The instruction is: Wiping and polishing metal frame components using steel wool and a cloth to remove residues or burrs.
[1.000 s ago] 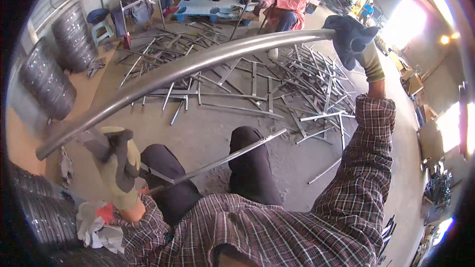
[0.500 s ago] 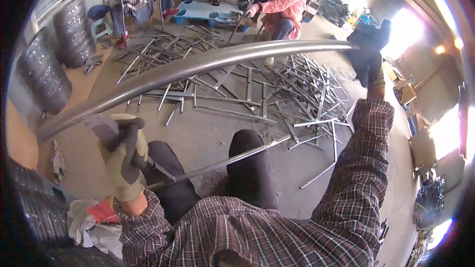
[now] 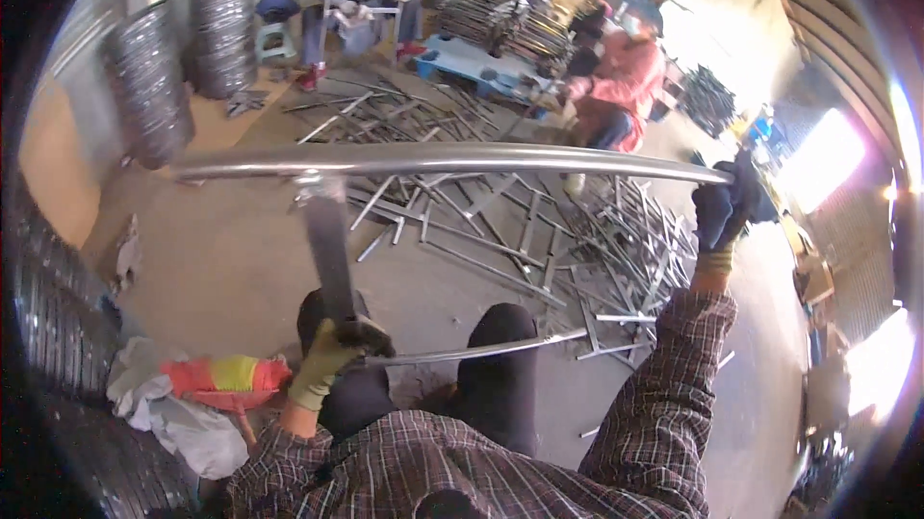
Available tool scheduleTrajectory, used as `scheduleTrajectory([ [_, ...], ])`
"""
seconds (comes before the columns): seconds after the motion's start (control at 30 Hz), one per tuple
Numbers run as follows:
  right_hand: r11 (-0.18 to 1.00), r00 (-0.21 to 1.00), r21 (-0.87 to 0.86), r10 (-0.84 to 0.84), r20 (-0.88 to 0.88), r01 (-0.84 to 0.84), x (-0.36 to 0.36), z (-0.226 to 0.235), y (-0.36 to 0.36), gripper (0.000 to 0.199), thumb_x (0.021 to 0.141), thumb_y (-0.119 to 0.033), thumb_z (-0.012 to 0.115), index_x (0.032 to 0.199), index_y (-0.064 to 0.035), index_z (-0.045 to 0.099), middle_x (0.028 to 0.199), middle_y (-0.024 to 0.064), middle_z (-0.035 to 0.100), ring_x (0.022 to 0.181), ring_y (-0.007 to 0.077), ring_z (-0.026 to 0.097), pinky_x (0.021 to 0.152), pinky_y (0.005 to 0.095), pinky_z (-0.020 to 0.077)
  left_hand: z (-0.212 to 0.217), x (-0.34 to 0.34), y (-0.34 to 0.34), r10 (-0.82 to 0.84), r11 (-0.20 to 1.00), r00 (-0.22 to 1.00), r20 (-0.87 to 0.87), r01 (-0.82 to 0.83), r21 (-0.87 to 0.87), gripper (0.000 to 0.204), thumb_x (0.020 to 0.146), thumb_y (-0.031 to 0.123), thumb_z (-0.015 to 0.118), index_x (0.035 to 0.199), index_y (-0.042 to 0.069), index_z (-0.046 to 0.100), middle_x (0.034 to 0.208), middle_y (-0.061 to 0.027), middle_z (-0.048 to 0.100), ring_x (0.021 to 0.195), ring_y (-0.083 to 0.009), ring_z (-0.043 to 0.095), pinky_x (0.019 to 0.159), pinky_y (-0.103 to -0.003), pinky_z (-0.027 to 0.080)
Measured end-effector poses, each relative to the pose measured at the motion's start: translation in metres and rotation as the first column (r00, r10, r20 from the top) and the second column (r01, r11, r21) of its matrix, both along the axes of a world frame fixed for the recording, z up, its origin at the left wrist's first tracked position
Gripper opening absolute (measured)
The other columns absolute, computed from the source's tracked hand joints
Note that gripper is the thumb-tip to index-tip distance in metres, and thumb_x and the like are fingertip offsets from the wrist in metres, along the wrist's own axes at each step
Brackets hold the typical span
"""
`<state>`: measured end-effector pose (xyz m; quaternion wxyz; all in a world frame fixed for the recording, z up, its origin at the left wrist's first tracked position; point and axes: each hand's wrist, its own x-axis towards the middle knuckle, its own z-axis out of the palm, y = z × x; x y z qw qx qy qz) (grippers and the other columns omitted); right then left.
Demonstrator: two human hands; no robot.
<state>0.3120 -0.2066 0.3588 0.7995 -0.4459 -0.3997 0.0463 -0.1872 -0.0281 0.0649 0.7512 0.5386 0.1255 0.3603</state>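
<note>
A metal tube frame [image 3: 452, 161] is held up in front of me. Its long upper tube runs nearly level, and a flat crossbar drops from it to a lower tube over my knees. My left hand [image 3: 329, 360], in a yellow-green and dark glove, is closed round the crossbar's lower end, close to the lower tube. Dark-gloved too, my right hand [image 3: 724, 206] grips the right end of the upper tube. The left end of that tube is smeared by motion.
Several similar metal frames [image 3: 520, 230] lie heaped on the floor ahead. Two seated people [image 3: 361, 4] [image 3: 621, 76] work beyond them near a blue pallet [image 3: 457, 62]. Black wrapped stacks [image 3: 149, 81] stand at left. Beside my left arm are a red-and-yellow cloth [image 3: 226, 377] and white cloth [image 3: 178, 428].
The frame has swung from a slant to nearly level, its left end rising. My left hand has moved right and down, my right hand lower; the whole view has shifted.
</note>
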Motion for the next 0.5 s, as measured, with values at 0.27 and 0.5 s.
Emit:
scheduleTrajectory([
  [0.27, 0.938, 0.852, 0.032, 0.328, -0.408, -0.346, -0.066, -0.173, 0.001, 0.042, 0.090, -0.055, 0.053, 0.099, -0.0145, 0.056, 0.079, -0.0014, 0.052, 0.066, 0.0134, 0.050, 0.058, 0.0270, 0.0400, -0.001, 0.006, -0.015, 0.217, 0.898, 0.976, -0.001, -0.200, -0.391, 0.012, 0.086, 0.001, 0.064, 0.097, 0.001, 0.063, 0.082, -0.0105, 0.066, 0.066, -0.0201, 0.066, 0.049, -0.029, 0.049],
  [0.5, 0.732, 0.649, -0.161, 0.452, -0.613, -0.662, -0.258, -0.224, 0.022, 0.020, 0.094, -0.027, 0.055, 0.100, -0.0089, 0.060, 0.081, -0.0015, 0.050, 0.077, 0.0123, 0.050, 0.072, 0.0271, 0.0446, 0.084, 0.037, 0.000, 0.313, 0.928, 0.917, 0.246, -0.239, -0.286, 0.009, 0.089, 0.008, 0.064, 0.095, 0.002, 0.060, 0.075, -0.0076, 0.062, 0.059, -0.0139, 0.059, 0.047, -0.025, 0.044],
])
